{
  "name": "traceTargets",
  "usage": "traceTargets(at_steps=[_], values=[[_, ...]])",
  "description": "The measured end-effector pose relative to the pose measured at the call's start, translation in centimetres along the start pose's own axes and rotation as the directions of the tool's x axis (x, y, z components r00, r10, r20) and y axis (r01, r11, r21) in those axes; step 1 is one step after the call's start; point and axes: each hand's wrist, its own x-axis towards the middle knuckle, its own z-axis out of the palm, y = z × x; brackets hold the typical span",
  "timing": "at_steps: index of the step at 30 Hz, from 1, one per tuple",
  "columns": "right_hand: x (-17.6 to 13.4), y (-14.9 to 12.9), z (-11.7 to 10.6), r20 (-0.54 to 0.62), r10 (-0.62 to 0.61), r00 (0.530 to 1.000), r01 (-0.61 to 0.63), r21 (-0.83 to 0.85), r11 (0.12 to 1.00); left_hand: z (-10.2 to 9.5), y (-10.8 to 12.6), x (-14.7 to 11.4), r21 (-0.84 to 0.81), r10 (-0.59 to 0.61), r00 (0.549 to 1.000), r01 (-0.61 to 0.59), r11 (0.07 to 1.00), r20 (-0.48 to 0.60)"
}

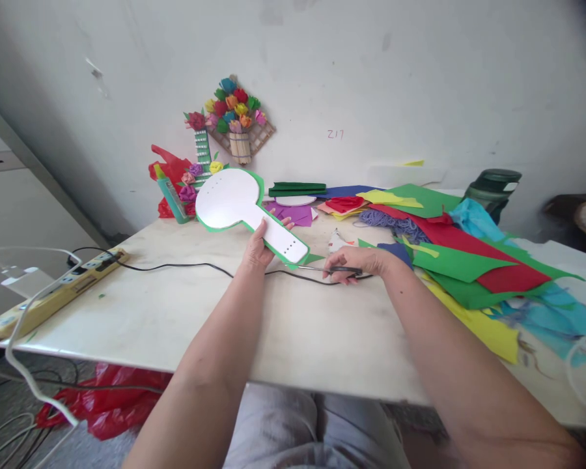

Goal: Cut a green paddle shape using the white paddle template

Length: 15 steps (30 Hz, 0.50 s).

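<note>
A white paddle-shaped board [234, 197] with a round head and a straight handle is backed by green paper [256, 179] that shows as a rim around it. Small dark dots mark the head and the handle's end. My left hand [261, 244] grips the board by its handle, above the table. In my right hand [344, 264] is a pair of scissors [346, 269], fingers closed around the handles. The scissor blades point left, at the green edge by the handle's end. Whether they touch the paper I cannot tell.
Coloured paper sheets [469, 260] and purple yarn [395, 225] are heaped on the right, near a dark green bottle [491, 189]. A glue bottle [172, 195] and paper flowers [232, 107] stand at the back left. A black cable [176, 265] crosses the table [176, 312] from a power strip [63, 286].
</note>
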Motion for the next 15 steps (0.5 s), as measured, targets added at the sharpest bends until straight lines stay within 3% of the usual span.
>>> traceTargets(at_steps=[15], values=[[1.1,-0.2,0.9,-0.051,0.004,0.999,-0.005,-0.021,1.000,-0.2,-0.3,0.3,-0.004,-0.036,0.999,0.036,0.999,0.034]])
